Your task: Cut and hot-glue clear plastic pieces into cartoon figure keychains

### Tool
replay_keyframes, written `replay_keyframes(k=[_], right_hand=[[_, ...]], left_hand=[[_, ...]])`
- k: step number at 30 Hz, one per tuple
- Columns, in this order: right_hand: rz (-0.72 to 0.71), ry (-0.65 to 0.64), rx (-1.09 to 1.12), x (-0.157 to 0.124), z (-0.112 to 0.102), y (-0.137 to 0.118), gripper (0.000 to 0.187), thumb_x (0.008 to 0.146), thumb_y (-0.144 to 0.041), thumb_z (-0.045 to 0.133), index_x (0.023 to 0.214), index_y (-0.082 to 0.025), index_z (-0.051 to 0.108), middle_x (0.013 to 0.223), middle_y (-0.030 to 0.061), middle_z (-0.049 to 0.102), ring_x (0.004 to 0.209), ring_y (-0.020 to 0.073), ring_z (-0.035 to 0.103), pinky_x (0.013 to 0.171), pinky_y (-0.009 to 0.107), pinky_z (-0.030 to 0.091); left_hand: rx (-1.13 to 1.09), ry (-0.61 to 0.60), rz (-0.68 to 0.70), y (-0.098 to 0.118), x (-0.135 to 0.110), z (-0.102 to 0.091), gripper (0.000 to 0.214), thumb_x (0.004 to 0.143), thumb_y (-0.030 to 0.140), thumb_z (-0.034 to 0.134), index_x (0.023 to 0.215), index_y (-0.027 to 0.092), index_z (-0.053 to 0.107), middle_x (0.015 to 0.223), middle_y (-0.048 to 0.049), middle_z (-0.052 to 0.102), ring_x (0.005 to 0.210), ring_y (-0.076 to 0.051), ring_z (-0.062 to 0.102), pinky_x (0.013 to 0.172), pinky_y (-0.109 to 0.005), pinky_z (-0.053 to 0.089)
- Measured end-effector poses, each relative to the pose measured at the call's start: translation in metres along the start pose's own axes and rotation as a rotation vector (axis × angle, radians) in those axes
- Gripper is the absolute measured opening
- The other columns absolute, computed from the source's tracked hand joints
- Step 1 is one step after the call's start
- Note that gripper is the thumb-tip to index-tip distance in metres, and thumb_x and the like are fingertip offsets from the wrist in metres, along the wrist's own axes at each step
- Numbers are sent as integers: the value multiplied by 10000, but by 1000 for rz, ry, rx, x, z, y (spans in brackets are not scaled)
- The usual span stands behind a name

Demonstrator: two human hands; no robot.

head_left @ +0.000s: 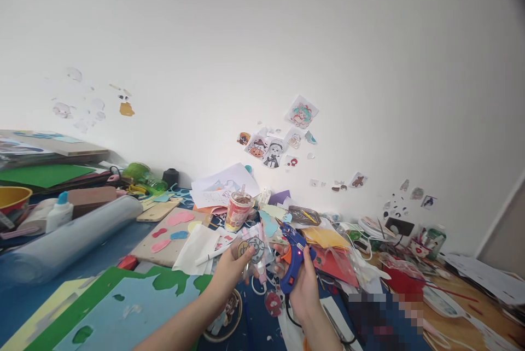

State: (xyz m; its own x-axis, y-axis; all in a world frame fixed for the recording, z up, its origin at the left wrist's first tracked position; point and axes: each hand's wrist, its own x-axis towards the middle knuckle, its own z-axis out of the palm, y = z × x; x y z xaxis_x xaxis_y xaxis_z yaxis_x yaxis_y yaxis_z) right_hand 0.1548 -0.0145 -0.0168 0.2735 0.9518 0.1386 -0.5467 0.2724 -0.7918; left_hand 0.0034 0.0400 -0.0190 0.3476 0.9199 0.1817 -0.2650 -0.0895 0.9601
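Note:
My right hand (pixel 305 288) is closed round the handle of a blue hot glue gun (pixel 292 263) with an orange trigger and a small red light. The gun's nozzle points up and to the left, and a black cord hangs from its grip. My left hand (pixel 233 271) pinches a round clear-edged piece (pixel 256 249) with a printed cartoon design, just left of the gun. Beneath the hands lie a pink-and-white pen-like tool (pixel 261 273) and a round red charm (pixel 273 303). A bowl of scraps (pixel 229 321) is partly hidden by my left forearm.
A lidded cup with a straw (pixel 239 211) stands behind the hands. Left are blue foam sheet (pixel 135 307), a clear plastic roll (pixel 74 239) and a white glue bottle (pixel 59 213). Scissors (pixel 338 323) lie right of my right wrist. Paper cutouts (pixel 273 152) are stuck to the wall.

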Motion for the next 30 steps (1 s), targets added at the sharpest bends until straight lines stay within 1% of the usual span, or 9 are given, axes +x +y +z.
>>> replay_keyframes(k=[4, 8, 12, 14, 17, 20, 23, 26, 30], right_hand=[[-12, -8, -59, -1, 1, 2, 499, 732, -618, 558, 917, -176, 694, 930, 95, 707, 680, 206, 627, 586, 320, 509], [-10, -13, -56, -2, 1, 2, 487, 741, -608, 560, 907, -172, 699, 927, 89, 705, 700, 203, 625, 599, 316, 511], [-104, 18, -143, 2, -5, 10, 362, 674, -456, 720, 916, -190, 676, 952, 63, 698, 741, 183, 622, 604, 275, 499], [-150, 47, -228, 6, -9, 17, 361, 602, -362, 792, 889, -179, 671, 915, 52, 702, 770, 189, 628, 662, 283, 498], [-184, 100, -300, 11, -15, 24, 366, 545, -312, 821, 845, -164, 670, 815, 39, 708, 784, 215, 640, 763, 340, 489], [-205, 136, -304, 14, -18, 23, 334, 526, -282, 818, 801, -168, 667, 782, 31, 711, 774, 218, 647, 778, 349, 484], [-193, 136, -294, 15, -18, 16, 307, 516, -264, 810, 765, -166, 661, 752, 29, 710, 756, 213, 645, 759, 334, 483], [-154, 93, -286, 14, -18, 12, 311, 529, -252, 795, 794, -171, 655, 763, 29, 709, 753, 211, 642, 744, 331, 484], [-136, 56, -309, 15, -20, 15, 325, 549, -250, 783, 840, -173, 660, 792, 29, 708, 770, 202, 634, 755, 317, 473]], left_hand=[[36, -30, 21, -10, 4, -2, 479, 664, 621, 590, 777, 180, 440, 441, 11, 583, 377, -159, 570, 334, -200, 333], [47, -29, 17, -8, 3, -3, 475, 687, 599, 585, 838, 170, 448, 465, 11, 607, 348, -129, 543, 340, -193, 344], [-38, -70, 8, -1, -2, 2, 496, 635, 586, 645, 839, 169, 470, 570, 9, 629, 474, -171, 629, 377, -216, 425], [-82, -113, -29, 0, -5, 6, 516, 619, 573, 668, 871, 159, 492, 626, -11, 655, 493, -170, 635, 414, -232, 457], [-123, -153, -99, -2, -8, 10, 573, 582, 552, 709, 940, 148, 518, 748, -55, 692, 554, -180, 652, 505, -268, 503], [-127, -147, -155, -1, -8, 8, 572, 541, 580, 716, 872, 137, 570, 797, -69, 690, 676, -195, 658, 631, -302, 525], [-23, -143, -168, 3, -3, 1, 561, 558, 639, 654, 807, 140, 597, 763, -49, 661, 748, -202, 629, 655, -310, 516], [225, -187, -36, 4, 2, -7, 516, 607, 627, 611, 792, 145, 595, 671, -3, 586, 643, -156, 555, 532, -244, 445], [449, -253, 104, -2, 4, -10, 459, 707, 607, 502, 591, 163, 479, 535, 54, 394, 516, -91, 395, 479, -205, 330]])
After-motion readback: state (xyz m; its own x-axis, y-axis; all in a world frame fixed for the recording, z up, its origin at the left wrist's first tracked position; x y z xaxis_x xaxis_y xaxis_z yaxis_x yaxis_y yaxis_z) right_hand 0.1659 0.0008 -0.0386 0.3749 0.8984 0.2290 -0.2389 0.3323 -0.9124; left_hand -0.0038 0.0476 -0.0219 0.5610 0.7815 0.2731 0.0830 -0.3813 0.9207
